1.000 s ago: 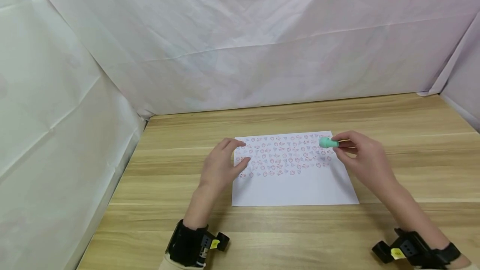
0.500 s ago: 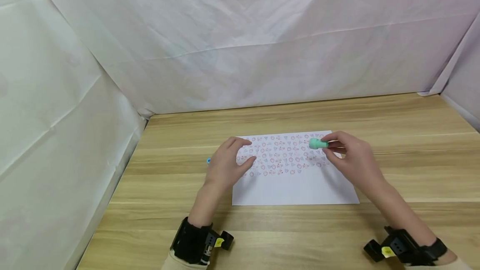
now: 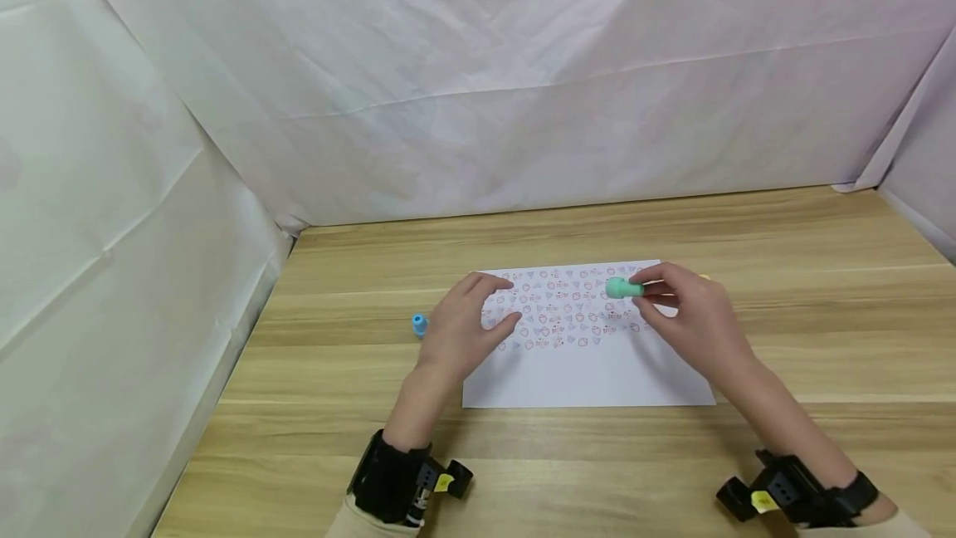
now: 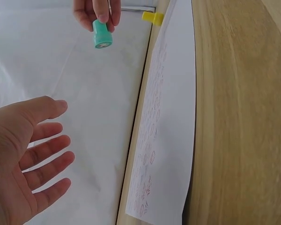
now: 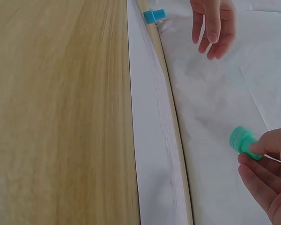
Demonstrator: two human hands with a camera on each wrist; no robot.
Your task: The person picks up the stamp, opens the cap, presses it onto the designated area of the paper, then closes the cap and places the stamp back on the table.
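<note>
Holding green stamp (image 3: 622, 288) pinched in my right hand (image 3: 690, 318) above stamped paper (image 3: 590, 372); my left hand (image 3: 463, 326) hovered spread, holding nothing, over sheet's left edge. Stamping step seemingly midway; next press called for bare spot. Blue stamp (image 3: 419, 324) lay beside, wooden table (image 3: 314, 372) beyond.

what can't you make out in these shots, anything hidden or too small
- Stamped marks on the paper: head view, too small to read.
- Face of the green stamp in the right hand: blurred in the left wrist view, turned away in the head view.
- Yellow piece: left wrist view, partly behind the paper's edge.
- Blue stamp: head view, partly behind the left hand.
</note>
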